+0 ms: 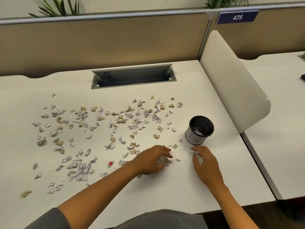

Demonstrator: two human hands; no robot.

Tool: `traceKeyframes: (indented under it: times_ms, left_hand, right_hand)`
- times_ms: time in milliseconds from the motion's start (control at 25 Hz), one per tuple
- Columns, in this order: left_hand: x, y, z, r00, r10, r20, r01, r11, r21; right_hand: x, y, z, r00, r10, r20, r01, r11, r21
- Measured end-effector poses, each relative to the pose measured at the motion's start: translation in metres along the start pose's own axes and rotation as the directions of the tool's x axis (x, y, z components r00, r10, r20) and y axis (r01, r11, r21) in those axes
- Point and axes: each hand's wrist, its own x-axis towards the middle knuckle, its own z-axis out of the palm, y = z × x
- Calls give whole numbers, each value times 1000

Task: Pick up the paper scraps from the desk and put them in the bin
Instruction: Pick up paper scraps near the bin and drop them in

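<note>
Many crumpled white and tan paper scraps [99,123] lie spread over the white desk [165,192]. A small black mesh bin [200,129] with a white paper band stands at the right, with a few scraps inside. My left hand [151,160] rests on the desk left of the bin, its fingers curled around several white scraps. My right hand [205,162] is just below the bin, and its fingertips pinch one small white scrap [195,153]. Two more scraps [173,146] lie between my hands.
An open grey cable tray [133,78] is set into the desk at the back. A white side divider [231,80] rises right of the bin. A small red piece [111,163] lies among the scraps. Beige partition panels stand behind.
</note>
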Motion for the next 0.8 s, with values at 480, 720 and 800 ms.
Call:
traceKeyframes:
  times_ms: [480, 720, 800]
  left_hand:
    - [-40, -29, -5, 976, 164, 143, -198, 943, 268]
    - [-51, -40, -7, 989, 118, 84, -136, 960, 243]
    - [-52, -41, -7, 992, 107, 68, -121, 959, 256]
  right_hand:
    - [-1, -28, 39, 988, -18, 152, 27, 998, -57]
    - [-5, -42, 56, 958, -137, 253, 154, 987, -50]
    - [-5, -48, 60, 944, -157, 291, 179, 983, -49]
